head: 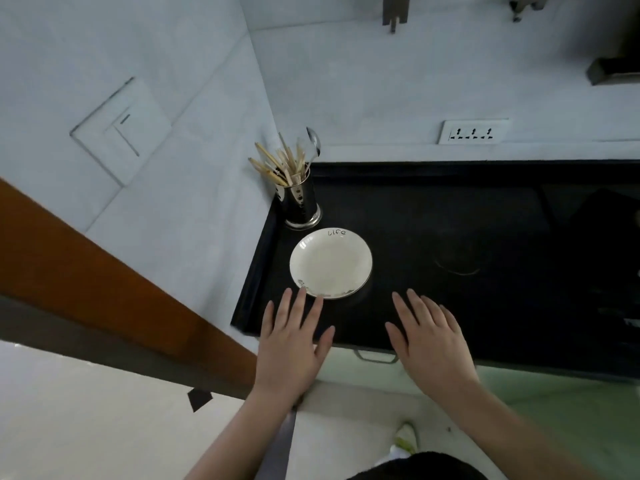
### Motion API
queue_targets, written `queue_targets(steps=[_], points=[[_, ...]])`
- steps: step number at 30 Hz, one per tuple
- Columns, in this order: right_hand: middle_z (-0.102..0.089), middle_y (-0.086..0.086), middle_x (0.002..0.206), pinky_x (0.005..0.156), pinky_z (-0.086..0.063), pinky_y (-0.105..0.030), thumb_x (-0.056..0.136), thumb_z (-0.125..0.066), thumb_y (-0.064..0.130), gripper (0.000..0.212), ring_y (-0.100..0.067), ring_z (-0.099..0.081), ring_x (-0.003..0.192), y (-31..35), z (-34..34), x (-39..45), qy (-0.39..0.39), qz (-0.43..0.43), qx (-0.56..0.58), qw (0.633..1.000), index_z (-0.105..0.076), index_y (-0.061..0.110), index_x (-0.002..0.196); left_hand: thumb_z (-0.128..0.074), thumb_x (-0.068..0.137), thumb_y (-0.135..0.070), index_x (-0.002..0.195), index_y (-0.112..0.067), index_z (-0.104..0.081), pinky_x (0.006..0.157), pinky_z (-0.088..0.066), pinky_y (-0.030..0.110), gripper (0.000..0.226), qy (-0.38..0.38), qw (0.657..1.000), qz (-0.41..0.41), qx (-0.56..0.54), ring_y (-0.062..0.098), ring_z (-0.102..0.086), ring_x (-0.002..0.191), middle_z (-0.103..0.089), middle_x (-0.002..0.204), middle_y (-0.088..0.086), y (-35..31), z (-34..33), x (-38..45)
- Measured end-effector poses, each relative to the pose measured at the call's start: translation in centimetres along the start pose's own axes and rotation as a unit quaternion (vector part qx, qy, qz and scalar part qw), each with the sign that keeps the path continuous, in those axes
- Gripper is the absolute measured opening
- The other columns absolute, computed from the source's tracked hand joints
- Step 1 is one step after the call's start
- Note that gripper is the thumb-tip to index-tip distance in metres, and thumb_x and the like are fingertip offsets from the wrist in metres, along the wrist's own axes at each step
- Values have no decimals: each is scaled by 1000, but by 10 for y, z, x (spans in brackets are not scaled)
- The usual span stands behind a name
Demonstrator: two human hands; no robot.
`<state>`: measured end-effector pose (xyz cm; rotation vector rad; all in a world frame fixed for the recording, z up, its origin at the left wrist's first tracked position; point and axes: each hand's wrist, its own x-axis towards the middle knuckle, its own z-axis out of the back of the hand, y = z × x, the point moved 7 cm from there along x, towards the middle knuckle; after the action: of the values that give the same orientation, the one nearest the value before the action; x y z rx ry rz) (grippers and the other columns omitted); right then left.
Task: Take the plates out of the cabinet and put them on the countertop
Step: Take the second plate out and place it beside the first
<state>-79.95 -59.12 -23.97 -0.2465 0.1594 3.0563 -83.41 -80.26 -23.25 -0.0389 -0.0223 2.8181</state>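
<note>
A small white plate [330, 263] with the word "Life" on its rim lies flat on the black countertop [467, 237], near the left corner. My left hand [292, 348] hovers just in front of the plate with fingers spread, its fingertips at the plate's near rim, holding nothing. My right hand [429, 341] is spread flat over the countertop's front edge, to the right of the plate and apart from it, also empty. A pale green cabinet front [519, 403] with a metal handle [375, 356] sits below the counter edge.
A steel holder [300, 202] with chopsticks and a spoon stands in the back left corner, just behind the plate. A wall socket strip [472, 132] is on the back wall. A brown door frame [104, 278] runs along the left.
</note>
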Motion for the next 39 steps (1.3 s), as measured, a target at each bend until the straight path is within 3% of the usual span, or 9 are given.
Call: queue_targets(steps=[5, 8, 13, 19, 24, 32, 34, 37, 39], points=[[-22, -4, 162, 121, -15, -41, 89, 12, 60, 79, -23, -19, 148, 24, -7, -41, -9, -47, -12, 999, -12, 24, 155, 3, 95, -66, 158, -36, -3, 116, 20, 43, 70, 22, 999, -39, -1, 20, 17, 149, -2, 167, -2, 21, -7, -31], [-24, -5, 161, 121, -13, -41, 93, 4, 60, 75, -24, -20, 148, 41, -10, -72, -9, -64, -1, 998, -15, 23, 155, -1, 96, -68, 158, -33, -9, 120, 9, 47, 71, 28, 997, -66, -5, 23, 6, 152, -10, 166, 1, 27, -9, -63], [-40, -9, 153, 116, -25, -44, 96, -13, 55, 69, -28, -35, 142, 51, -8, -125, -24, -116, 12, 993, -33, 19, 151, -9, 98, -68, 158, -30, -17, 120, -3, 51, 71, 26, 991, -127, -23, 26, -5, 152, -21, 164, 4, 8, -4, -85], [-21, -5, 162, 120, -9, -39, 96, -3, 58, 70, -24, -18, 149, 11, -6, -192, -42, -203, 9, 978, -12, 24, 156, 11, 92, -69, 157, -33, 1, 120, 9, 48, 75, 17, 972, -231, -28, 26, 6, 152, -6, 167, 1, -51, 9, -92], [-32, -6, 158, 120, -16, -42, 97, -12, 56, 68, -26, -26, 146, -24, -1, -256, -68, -292, 29, 953, -27, 22, 153, 1, 95, -66, 158, -29, -15, 121, -3, 51, 74, 16, 952, -303, -30, 27, -7, 153, -18, 165, 2, -117, 22, -108], [-46, -8, 149, 113, -31, -44, 94, -23, 56, 65, -28, -41, 139, -94, -16, -393, -114, -426, 72, 894, -46, 20, 144, 19, 82, -73, 151, -40, 16, 119, 14, 42, 77, 68, 907, -409, -74, 14, 21, 149, 14, 165, -10, -245, 24, -149], [-41, -7, 153, 115, -24, -41, 94, -18, 59, 69, -27, -37, 141, -114, -21, -432, -112, -456, 84, 879, -42, 22, 147, 17, 82, -71, 153, -39, 14, 120, 13, 42, 77, 62, 896, -435, -70, 14, 21, 149, 13, 165, -11, -282, 30, -161], [-14, -1, 163, 117, 3, -34, 96, -11, 60, 67, -22, -9, 150, -143, -31, -489, -113, -495, 88, 857, -15, 29, 155, 12, 85, -70, 155, -39, 9, 121, 11, 42, 76, 68, 869, -486, -64, 13, 20, 149, 11, 166, -10, -341, 35, -196], [-4, 1, 165, 115, 9, -32, 97, -12, 60, 66, -19, 0, 151, -159, -38, -523, -122, -515, 95, 843, -5, 30, 155, 12, 87, -71, 155, -40, 9, 121, 11, 42, 75, 72, 852, -514, -67, 12, 19, 149, 12, 165, -10, -375, 32, -222]])
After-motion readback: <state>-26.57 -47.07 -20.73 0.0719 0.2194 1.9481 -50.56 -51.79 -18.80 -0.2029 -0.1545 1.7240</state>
